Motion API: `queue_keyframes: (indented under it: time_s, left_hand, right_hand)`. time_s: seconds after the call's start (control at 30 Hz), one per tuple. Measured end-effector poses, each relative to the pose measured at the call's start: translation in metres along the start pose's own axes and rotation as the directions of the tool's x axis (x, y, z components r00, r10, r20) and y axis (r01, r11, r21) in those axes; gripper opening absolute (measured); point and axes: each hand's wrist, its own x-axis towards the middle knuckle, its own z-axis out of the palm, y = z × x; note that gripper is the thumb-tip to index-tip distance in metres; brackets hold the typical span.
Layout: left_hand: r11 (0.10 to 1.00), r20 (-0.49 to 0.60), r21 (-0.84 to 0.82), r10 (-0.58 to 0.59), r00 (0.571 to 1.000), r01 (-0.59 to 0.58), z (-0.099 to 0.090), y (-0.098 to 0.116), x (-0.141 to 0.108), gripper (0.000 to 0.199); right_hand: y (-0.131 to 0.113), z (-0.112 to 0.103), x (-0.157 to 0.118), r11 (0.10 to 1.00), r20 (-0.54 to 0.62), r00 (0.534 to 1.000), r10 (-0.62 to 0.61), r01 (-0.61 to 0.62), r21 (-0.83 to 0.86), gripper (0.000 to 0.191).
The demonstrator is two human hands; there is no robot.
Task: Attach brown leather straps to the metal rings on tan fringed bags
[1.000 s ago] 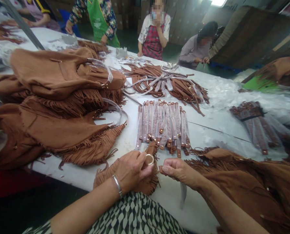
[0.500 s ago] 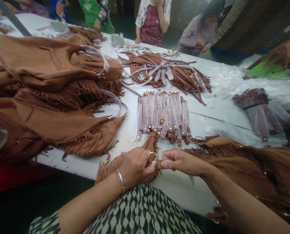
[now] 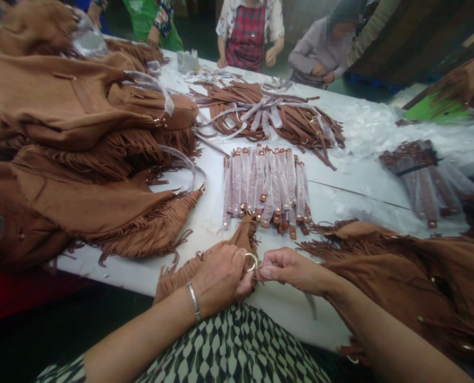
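At the table's near edge, my left hand (image 3: 223, 274) is closed on a gold ring (image 3: 251, 261) at the end of a brown fringed bag (image 3: 242, 236). My right hand (image 3: 290, 268) pinches a short brown strap tab (image 3: 259, 273) just right of the ring. The two hands nearly touch. Part of the bag lies beneath and behind my left hand. Just beyond the hands lies a row of plastic-wrapped straps (image 3: 266, 183) with brown ends.
Brown fringed bags (image 3: 81, 197) are heaped at left, and another bag (image 3: 396, 271) lies at right. Behind the row are loose brown straps (image 3: 276, 114). A banded strap bundle (image 3: 420, 181) sits at right. Several people stand across the white table (image 3: 216, 213).
My hands stay together at the ring with only slight shifts. A brown bag has come into view at the upper left. The person in the red checked apron has lowered a hand.
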Motion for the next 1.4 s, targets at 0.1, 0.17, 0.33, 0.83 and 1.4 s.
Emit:
queue_keyframes:
  time_s: [0.1, 0.17, 0.33, 0.83, 1.4]
  left_hand:
    - [1.0, 0.002, 0.017, -0.005, 1.0, 0.005, 0.005, -0.004, 0.0, 0.009]
    - [1.0, 0.017, 0.013, 0.019, 1.0, -0.019, 0.009, -0.008, 0.0, 0.009]
    - [0.995, 0.068, -0.026, 0.102, 0.992, -0.101, 0.014, -0.014, 0.002, 0.009]
    - [1.0, 0.156, 0.001, 0.028, 0.987, -0.028, 0.01, 0.003, 0.006, 0.018]
    - [0.98, 0.259, -0.087, 0.195, 0.946, -0.178, 0.022, 0.002, -0.001, 0.019]
  right_hand:
    - [0.005, 0.006, 0.001, 0.999, -0.081, 0.997, 0.007, -0.004, 0.046, 0.041]
    - [0.008, 0.01, 0.001, 0.998, -0.124, 0.992, 0.0, 0.008, 0.057, 0.043]
    - [0.013, 0.019, 0.0, 0.993, -0.186, 0.983, -0.001, 0.022, 0.113, 0.043]
    - [0.002, 0.012, 0.001, 0.993, -0.279, 0.96, -0.006, -0.027, -0.114, 0.033]
    - [0.019, 0.003, 0.019, 0.978, 0.155, 0.986, 0.057, -0.087, 0.191, 0.035]
